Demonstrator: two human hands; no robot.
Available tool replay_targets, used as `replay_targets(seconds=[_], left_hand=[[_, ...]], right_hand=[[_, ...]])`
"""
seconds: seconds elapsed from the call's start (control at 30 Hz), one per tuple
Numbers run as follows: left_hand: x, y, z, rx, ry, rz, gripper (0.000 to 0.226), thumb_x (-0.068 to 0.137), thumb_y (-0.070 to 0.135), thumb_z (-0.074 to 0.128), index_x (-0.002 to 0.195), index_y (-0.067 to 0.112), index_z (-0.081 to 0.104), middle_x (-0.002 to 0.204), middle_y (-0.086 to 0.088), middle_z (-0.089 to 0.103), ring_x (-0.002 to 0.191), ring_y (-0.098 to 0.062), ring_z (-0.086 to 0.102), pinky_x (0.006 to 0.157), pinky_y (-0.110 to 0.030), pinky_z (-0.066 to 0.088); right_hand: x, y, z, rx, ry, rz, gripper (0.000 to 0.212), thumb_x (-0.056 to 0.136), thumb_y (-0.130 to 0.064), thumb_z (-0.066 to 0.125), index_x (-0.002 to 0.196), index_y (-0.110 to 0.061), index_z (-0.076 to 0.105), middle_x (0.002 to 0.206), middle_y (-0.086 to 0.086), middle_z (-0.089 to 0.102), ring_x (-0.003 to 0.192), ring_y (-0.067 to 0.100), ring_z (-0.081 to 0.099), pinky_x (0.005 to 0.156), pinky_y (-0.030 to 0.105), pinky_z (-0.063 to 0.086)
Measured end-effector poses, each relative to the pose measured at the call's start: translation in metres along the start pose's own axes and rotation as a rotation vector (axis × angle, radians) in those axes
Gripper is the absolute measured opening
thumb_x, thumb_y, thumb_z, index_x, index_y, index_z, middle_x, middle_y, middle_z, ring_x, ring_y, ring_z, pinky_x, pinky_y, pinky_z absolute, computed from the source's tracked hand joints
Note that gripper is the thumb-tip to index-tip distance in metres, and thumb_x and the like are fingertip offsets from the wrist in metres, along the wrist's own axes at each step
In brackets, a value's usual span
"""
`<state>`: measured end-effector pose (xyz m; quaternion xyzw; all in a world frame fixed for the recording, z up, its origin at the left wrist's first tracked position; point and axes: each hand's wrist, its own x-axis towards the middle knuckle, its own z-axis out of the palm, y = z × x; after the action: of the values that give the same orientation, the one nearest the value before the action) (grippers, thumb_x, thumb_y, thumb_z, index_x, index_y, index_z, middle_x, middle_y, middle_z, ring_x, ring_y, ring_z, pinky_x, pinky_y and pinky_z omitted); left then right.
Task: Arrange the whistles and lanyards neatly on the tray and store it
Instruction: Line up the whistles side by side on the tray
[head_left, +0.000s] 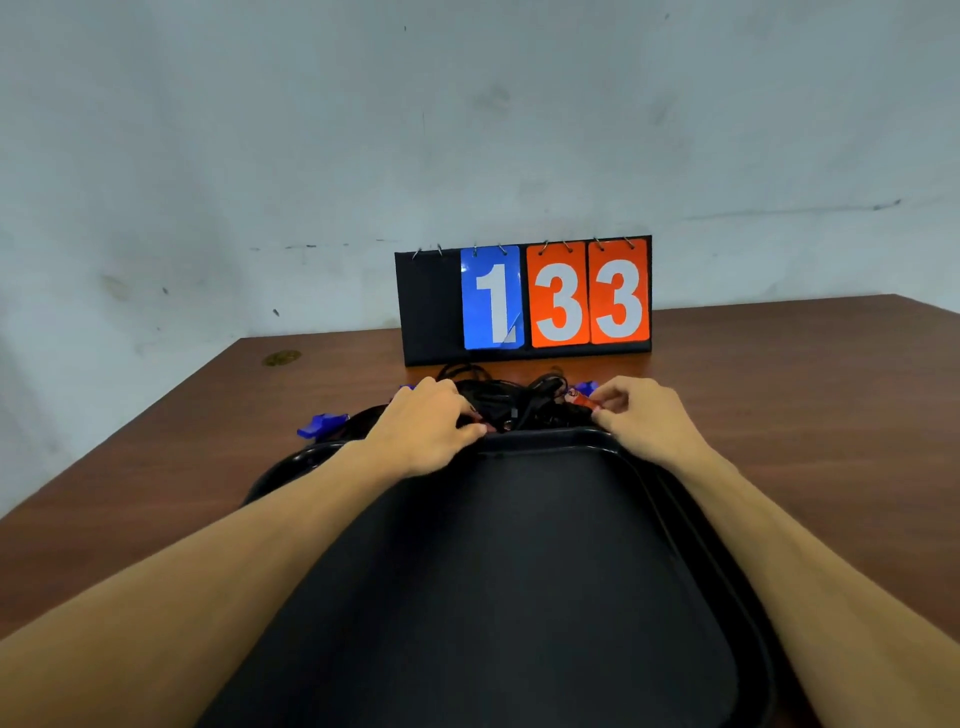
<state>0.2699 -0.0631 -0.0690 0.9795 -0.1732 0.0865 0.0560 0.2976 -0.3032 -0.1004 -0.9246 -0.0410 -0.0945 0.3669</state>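
A black tray (519, 571) lies in front of me on the brown table, its inside bare. Just past its far rim sits a tangle of black lanyards (511, 400) with whistles. A blue whistle (322, 423) lies at the left of the pile, and another blue whistle (586, 387) peeks out at the right. My right hand (641, 415) pinches a red whistle (581, 399) at the pile's right edge. My left hand (431, 423) rests on the pile's left side, fingers curled into the cords; a bit of red shows at its fingertips.
A flip scoreboard (524, 301) showing 1, 3, 3 stands upright right behind the pile. The brown table (182, 457) ends at a pale wall beyond it. A small stain (281, 357) marks the table at far left.
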Motion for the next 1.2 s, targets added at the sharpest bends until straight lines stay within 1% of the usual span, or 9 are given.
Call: replay_targets(seconds=[0.1, 0.23, 0.5, 0.67, 0.77, 0.9, 1.0, 1.1, 1.2], left_hand=[[0.002, 0.002, -0.004, -0.022, 0.033, -0.005, 0.027, 0.092, 0.036, 0.057, 0.113, 0.023, 0.069, 0.115, 0.001, 0.063, 0.107, -0.019, 0.055, 0.084, -0.031, 0.035], [0.001, 0.005, -0.008, -0.04, 0.093, -0.031, 0.023, 0.089, 0.033, 0.063, 0.107, 0.022, 0.072, 0.11, 0.001, 0.066, 0.101, -0.016, 0.058, 0.09, -0.032, 0.041], [0.002, 0.006, -0.019, -0.041, 0.149, 0.033, 0.022, 0.096, 0.031, 0.05, 0.111, 0.021, 0.064, 0.11, 0.002, 0.051, 0.109, -0.017, 0.047, 0.09, -0.031, 0.034], [-0.002, 0.0, -0.02, -0.098, 0.154, 0.05, 0.021, 0.1, 0.028, 0.041, 0.111, 0.018, 0.056, 0.109, 0.005, 0.048, 0.107, -0.014, 0.045, 0.086, -0.025, 0.028], [-0.004, 0.001, -0.022, -0.303, 0.192, -0.027, 0.02, 0.101, 0.024, 0.04, 0.108, 0.013, 0.056, 0.109, 0.002, 0.049, 0.101, -0.013, 0.049, 0.085, -0.021, 0.036], [-0.006, 0.011, -0.033, -0.657, 0.292, -0.165, 0.027, 0.102, 0.018, 0.038, 0.092, 0.003, 0.057, 0.087, 0.001, 0.054, 0.072, 0.006, 0.059, 0.061, 0.0, 0.04], [-0.004, 0.011, -0.036, -0.836, 0.334, -0.242, 0.028, 0.102, 0.019, 0.038, 0.079, 0.01, 0.053, 0.082, 0.003, 0.059, 0.07, 0.004, 0.059, 0.066, -0.006, 0.043], [0.002, 0.004, -0.031, -0.944, 0.382, -0.332, 0.02, 0.1, 0.03, 0.042, 0.101, 0.017, 0.057, 0.105, 0.001, 0.065, 0.097, -0.012, 0.062, 0.092, -0.032, 0.051], [0.003, 0.004, -0.033, -0.936, 0.444, -0.351, 0.021, 0.1, 0.031, 0.043, 0.11, 0.018, 0.056, 0.113, 0.001, 0.064, 0.104, -0.013, 0.059, 0.092, -0.032, 0.048]], right_hand=[[-0.002, 0.0, 0.001, 0.032, 0.039, 0.004, 0.022, 0.088, -0.012, 0.065, 0.109, -0.015, 0.065, 0.102, 0.001, 0.065, 0.089, 0.011, 0.057, 0.08, 0.022, 0.043], [-0.006, 0.0, -0.004, 0.081, 0.116, 0.025, 0.022, 0.086, -0.012, 0.066, 0.108, -0.015, 0.066, 0.104, 0.002, 0.066, 0.09, 0.01, 0.057, 0.081, 0.021, 0.045], [-0.009, -0.002, -0.005, 0.11, 0.213, -0.007, 0.027, 0.096, -0.014, 0.051, 0.122, -0.016, 0.061, 0.126, 0.003, 0.061, 0.117, 0.017, 0.055, 0.099, 0.027, 0.041], [-0.011, -0.008, -0.005, 0.105, 0.262, -0.053, 0.029, 0.098, -0.022, 0.047, 0.124, -0.014, 0.058, 0.123, 0.005, 0.062, 0.112, 0.015, 0.057, 0.091, 0.024, 0.044], [-0.012, -0.011, -0.006, 0.105, 0.27, -0.085, 0.029, 0.098, -0.026, 0.046, 0.12, -0.012, 0.059, 0.117, 0.004, 0.063, 0.099, 0.006, 0.051, 0.083, 0.018, 0.039], [-0.014, -0.016, -0.004, 0.101, 0.227, -0.114, 0.03, 0.098, -0.031, 0.046, 0.118, -0.013, 0.06, 0.113, 0.002, 0.063, 0.095, 0.006, 0.05, 0.085, 0.019, 0.038], [-0.017, -0.019, -0.004, 0.096, 0.194, -0.165, 0.026, 0.096, -0.027, 0.05, 0.116, -0.015, 0.062, 0.11, -0.002, 0.064, 0.093, 0.005, 0.053, 0.083, 0.017, 0.039], [-0.019, -0.019, -0.001, 0.07, 0.146, -0.196, 0.026, 0.095, -0.025, 0.052, 0.117, -0.016, 0.063, 0.113, -0.001, 0.065, 0.094, 0.003, 0.053, 0.086, 0.016, 0.04], [-0.02, -0.019, 0.0, 0.083, 0.137, -0.206, 0.027, 0.096, -0.024, 0.052, 0.119, -0.017, 0.062, 0.115, -0.001, 0.065, 0.096, 0.003, 0.053, 0.088, 0.016, 0.04]])
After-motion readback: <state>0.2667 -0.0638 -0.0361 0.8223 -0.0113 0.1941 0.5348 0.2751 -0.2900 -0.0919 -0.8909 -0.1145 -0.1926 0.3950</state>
